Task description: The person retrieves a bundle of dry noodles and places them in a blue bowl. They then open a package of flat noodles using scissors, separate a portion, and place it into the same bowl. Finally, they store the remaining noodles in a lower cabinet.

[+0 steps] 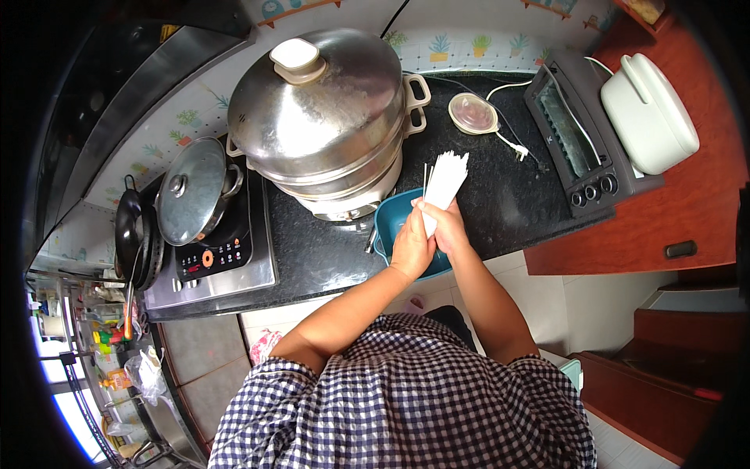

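Note:
A bundle of thin, straight white sticks (pixel 446 183), which look like dried noodles, is gripped at its lower end by both hands. My left hand (pixel 412 248) wraps it from the left and my right hand (pixel 447 227) closes on it from the right. The upper ends fan out slightly, and one or two sticks stand apart on the left. Under the hands is a teal plastic basin (pixel 394 212) at the counter's front edge. My hands and forearms hide much of its inside.
Behind the basin stands a large lidded steel steamer (pixel 328 129). A glass-lidded pot (pixel 190 193) sits on the induction cooker (pixel 214 258) to the left. Farther right are a covered bowl (pixel 473 113), a power plug (pixel 520 152) and a toaster oven (pixel 571 138) on the dark countertop (pixel 498 193).

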Demonstrator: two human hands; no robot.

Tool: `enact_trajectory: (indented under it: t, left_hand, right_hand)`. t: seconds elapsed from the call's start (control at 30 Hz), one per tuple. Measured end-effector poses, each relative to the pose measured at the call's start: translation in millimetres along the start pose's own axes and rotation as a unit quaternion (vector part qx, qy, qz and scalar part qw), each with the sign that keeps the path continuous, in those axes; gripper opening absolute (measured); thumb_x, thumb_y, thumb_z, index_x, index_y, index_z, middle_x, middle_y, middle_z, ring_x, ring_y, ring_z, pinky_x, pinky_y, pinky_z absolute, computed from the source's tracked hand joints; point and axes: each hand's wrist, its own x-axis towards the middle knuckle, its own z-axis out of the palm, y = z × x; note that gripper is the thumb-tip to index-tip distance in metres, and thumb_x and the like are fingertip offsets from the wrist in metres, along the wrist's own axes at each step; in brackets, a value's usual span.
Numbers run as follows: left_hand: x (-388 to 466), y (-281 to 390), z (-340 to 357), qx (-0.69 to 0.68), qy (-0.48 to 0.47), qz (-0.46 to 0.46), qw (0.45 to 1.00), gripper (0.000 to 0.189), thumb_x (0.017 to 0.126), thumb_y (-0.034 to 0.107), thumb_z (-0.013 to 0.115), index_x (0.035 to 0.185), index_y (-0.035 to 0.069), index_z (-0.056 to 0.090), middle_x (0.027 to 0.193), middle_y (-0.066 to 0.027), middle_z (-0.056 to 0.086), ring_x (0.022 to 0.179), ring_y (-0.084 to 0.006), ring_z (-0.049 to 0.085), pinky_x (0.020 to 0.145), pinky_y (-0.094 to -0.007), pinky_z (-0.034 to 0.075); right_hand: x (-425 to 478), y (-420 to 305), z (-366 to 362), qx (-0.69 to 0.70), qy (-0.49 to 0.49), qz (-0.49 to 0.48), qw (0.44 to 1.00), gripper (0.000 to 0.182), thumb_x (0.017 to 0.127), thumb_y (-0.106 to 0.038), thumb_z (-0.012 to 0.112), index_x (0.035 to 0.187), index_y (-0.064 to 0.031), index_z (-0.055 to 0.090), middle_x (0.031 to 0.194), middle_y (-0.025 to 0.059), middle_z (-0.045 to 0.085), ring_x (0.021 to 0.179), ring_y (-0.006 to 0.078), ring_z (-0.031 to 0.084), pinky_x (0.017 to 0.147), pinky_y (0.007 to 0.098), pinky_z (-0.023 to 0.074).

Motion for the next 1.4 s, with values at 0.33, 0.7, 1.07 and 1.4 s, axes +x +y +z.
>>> enact_trajectory:
  t: [0.33, 0.7, 1.07, 1.4]
  left_hand:
    - [-11.2, 5.1, -3.7, -0.083, 0.030, -0.049, 0.995, 0.074, 0.078, 0.010, 0.065, 0.137, 0.005, 0.020, 0.121, -0.0264, 0.050, 0.105, -0.0431, 0.054, 0.087, -0.0441, 0.046]
    - [13.2, 1.3, -16.1, -0.200, -0.076, -0.116, 0.970, 0.074, 0.071, 0.019, 0.074, 0.134, 0.006, 0.037, 0.120, -0.0186, 0.057, 0.109, -0.0303, 0.058, 0.091, -0.0349, 0.045]
    - [15.5, 2.6, -24.4, -0.208, -0.017, -0.034, 0.977, 0.057, 0.072, 0.019, 0.071, 0.124, 0.007, 0.050, 0.110, -0.0163, 0.062, 0.102, -0.0301, 0.061, 0.085, -0.0350, 0.048]
    - [18.1, -19.8, -13.5, -0.283, -0.081, -0.162, 0.942, 0.044, 0.071, 0.012, 0.074, 0.110, 0.004, 0.056, 0.103, -0.0083, 0.064, 0.095, -0.0172, 0.060, 0.084, -0.0316, 0.048]
  right_hand:
    - [-21.3, 1.2, 18.6, -0.024, 0.012, -0.092, 0.995, 0.043, 0.075, 0.003, 0.063, 0.114, -0.0014, 0.048, 0.094, 0.0055, 0.058, 0.085, 0.0131, 0.058, 0.078, 0.0284, 0.0488]
    - [-20.9, -6.7, 13.9, -0.121, 0.021, -0.159, 0.979, 0.049, 0.072, 0.001, 0.063, 0.118, 0.0025, 0.049, 0.107, 0.0096, 0.057, 0.097, 0.0165, 0.057, 0.086, 0.0305, 0.0465]
    - [-26.8, -22.7, 33.6, -0.168, -0.063, -0.194, 0.965, 0.019, 0.074, 0.002, 0.062, 0.092, 0.0010, 0.059, 0.086, 0.0069, 0.063, 0.080, 0.0150, 0.061, 0.076, 0.0279, 0.0491]
    - [-0.5, -9.6, 36.8, -0.108, 0.003, -0.078, 0.991, 0.036, 0.072, 0.000, 0.063, 0.107, -0.0001, 0.053, 0.092, 0.0065, 0.059, 0.082, 0.0152, 0.059, 0.073, 0.0277, 0.0480]
